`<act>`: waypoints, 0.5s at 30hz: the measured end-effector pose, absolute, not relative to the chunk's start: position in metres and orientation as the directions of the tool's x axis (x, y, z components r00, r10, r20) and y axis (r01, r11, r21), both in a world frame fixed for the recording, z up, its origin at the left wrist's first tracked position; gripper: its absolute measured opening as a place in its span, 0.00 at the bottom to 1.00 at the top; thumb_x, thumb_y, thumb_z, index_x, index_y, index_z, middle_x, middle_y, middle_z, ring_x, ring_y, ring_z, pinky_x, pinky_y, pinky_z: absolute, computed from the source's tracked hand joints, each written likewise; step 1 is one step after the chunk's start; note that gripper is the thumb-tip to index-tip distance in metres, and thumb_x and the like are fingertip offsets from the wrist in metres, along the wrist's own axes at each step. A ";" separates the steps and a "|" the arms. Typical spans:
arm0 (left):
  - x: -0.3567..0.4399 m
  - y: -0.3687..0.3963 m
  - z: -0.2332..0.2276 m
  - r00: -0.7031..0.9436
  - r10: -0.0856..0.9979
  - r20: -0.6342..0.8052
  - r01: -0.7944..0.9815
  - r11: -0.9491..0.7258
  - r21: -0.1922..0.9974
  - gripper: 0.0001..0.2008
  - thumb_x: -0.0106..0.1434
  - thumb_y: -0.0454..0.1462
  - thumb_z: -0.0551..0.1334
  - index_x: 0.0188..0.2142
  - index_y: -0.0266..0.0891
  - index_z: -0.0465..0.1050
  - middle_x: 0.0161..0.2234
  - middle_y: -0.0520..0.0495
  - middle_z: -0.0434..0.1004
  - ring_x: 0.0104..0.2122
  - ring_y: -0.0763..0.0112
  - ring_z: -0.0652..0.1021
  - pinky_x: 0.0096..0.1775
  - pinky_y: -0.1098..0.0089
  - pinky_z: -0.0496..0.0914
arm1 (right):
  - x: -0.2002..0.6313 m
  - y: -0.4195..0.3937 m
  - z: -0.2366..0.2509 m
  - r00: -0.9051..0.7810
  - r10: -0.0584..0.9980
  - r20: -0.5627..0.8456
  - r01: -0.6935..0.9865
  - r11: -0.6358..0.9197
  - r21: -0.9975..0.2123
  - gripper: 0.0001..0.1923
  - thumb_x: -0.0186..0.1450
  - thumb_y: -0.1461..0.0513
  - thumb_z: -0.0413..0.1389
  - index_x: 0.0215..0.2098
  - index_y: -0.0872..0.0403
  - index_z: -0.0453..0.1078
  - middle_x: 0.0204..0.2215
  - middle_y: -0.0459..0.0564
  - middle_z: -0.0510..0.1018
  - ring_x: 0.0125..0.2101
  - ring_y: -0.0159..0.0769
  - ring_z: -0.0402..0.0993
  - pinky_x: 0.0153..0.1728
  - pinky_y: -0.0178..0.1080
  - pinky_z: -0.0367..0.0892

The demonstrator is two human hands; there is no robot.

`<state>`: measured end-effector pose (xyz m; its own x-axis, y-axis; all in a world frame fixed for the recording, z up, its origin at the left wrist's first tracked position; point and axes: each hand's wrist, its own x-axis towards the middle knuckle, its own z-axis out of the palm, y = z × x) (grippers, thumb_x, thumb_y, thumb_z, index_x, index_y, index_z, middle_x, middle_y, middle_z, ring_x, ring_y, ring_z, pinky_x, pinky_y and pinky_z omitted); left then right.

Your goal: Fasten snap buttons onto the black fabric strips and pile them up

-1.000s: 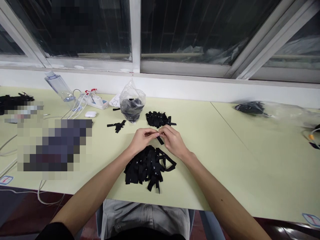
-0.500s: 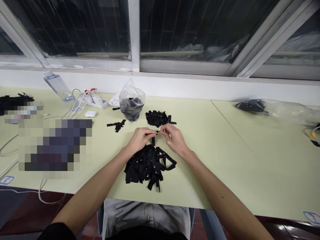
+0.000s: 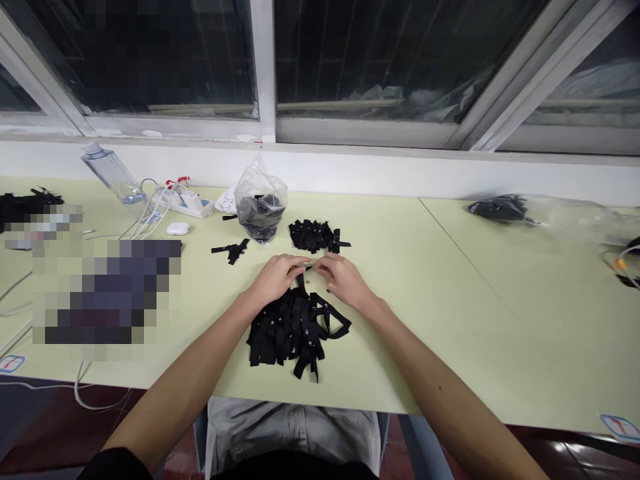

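My left hand [image 3: 277, 278] and right hand [image 3: 341, 280] meet just above the far edge of a loose pile of black fabric label strips [image 3: 296, 327], fingertips almost touching. Between them I pinch one short black fabric strip [image 3: 303, 278]: both hands are closed on it, thumbs against forefingers, and its free end hangs down toward the pile. The pile lies on the pale yellow-green desk [image 3: 430, 293] directly under my wrists, its strips crossing one another, several showing small white marks too small to read.

Farther out, just beyond my fingers, sits a smaller heap of short black folded pieces [image 3: 315, 235]. To its left stands a crumpled clear plastic bag with dark strips inside [image 3: 261, 207], and left of that a single black strip lies loose on the desk [image 3: 231, 250]. Near the wall a clear plastic water bottle [image 3: 113, 177] lies tilted beside a white power strip with white cables [image 3: 186, 199], with a small white earbud case [image 3: 177, 228] in front of them. Well off to my right, by the wall, another clear plastic bag with black pieces [image 3: 505, 209] lies flat.
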<state>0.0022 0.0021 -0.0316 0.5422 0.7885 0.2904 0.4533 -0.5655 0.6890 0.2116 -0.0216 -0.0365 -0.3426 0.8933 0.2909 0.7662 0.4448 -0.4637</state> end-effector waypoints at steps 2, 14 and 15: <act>0.000 0.002 -0.027 0.531 0.797 0.289 0.449 -0.554 0.701 0.13 0.69 0.36 0.56 0.49 0.44 0.74 0.41 0.47 0.80 0.42 0.64 0.78 0.44 0.67 0.70 | 0.212 -0.022 -0.034 -0.326 0.902 0.282 0.770 0.426 -0.474 0.12 0.68 0.68 0.49 0.35 0.53 0.73 0.34 0.51 0.76 0.35 0.38 0.72 0.35 0.39 0.64; -0.001 0.007 -0.028 0.475 0.786 0.395 0.426 -0.598 0.679 0.12 0.69 0.34 0.54 0.43 0.41 0.77 0.44 0.46 0.78 0.44 0.66 0.78 0.48 0.65 0.70 | 0.221 -0.031 -0.002 -0.525 0.842 0.125 0.504 0.426 -0.751 0.08 0.66 0.56 0.58 0.35 0.50 0.78 0.33 0.48 0.79 0.34 0.38 0.71 0.37 0.42 0.65; 0.000 0.006 -0.028 0.471 0.789 0.395 0.433 -0.597 0.675 0.12 0.69 0.34 0.55 0.43 0.41 0.77 0.44 0.46 0.78 0.45 0.65 0.78 0.49 0.65 0.70 | 0.219 -0.032 -0.002 -0.553 0.825 0.119 0.500 0.443 -0.744 0.07 0.65 0.57 0.59 0.35 0.50 0.78 0.33 0.48 0.79 0.35 0.38 0.71 0.39 0.43 0.65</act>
<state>-0.0005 0.0064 -0.0284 0.4713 0.7886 0.3950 0.4329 -0.5970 0.6754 0.2190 -0.0320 -0.0016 -0.5529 0.8246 0.1194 0.5003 0.4432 -0.7438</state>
